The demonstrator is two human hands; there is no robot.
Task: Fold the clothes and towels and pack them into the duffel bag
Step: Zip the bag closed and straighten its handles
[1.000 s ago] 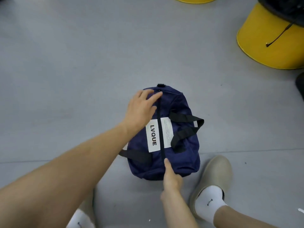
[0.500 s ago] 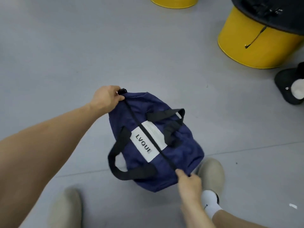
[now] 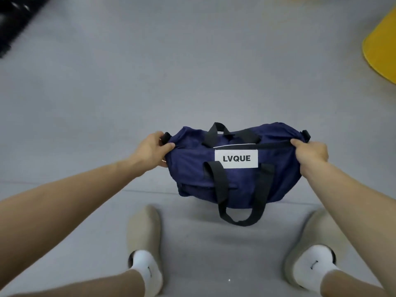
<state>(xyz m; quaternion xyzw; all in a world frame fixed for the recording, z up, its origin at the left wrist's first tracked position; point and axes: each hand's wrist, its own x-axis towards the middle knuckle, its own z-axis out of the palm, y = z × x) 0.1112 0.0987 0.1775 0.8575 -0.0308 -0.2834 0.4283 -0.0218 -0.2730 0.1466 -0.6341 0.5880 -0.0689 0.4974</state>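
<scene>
Holds a navy duffel bag (image 3: 192, 168) crosswise in front of the body, stretched between both hands above the grey floor (image 3: 192, 71), just ahead of the two feet; cannot tell whether its underside rests on the floor or hangs just clear of it

Grips the bag's left end with the left hand (image 3: 153, 150), fingers curled into the fabric, thumb on top, right beside a black end tab (image 3: 166, 137). Grips the right end with the right hand (image 3: 310, 155), fingers curled round the top edge where the black zip strip (image 3: 272, 144) ends, with a second black tab (image 3: 306, 135) just beyond the knuckles

Carries a white label (image 3: 236, 158) reading LVQUE on the near face, just under the zip strip. Hangs one black webbing handle (image 3: 222, 196) down the near side in a loop that reaches past the bag's lower edge; stands the other handle (image 3: 216, 131) up in a small arch on the far side

Wears beige slip-on shoes with white socks, the left shoe (image 3: 143, 228) and the right shoe (image 3: 317, 230) planted apart, the bag lying between and beyond them

Farther off, a yellow rounded object (image 3: 381, 50) cut by the right edge, and something black and blurred (image 3: 15, 20) in the top left corner
</scene>
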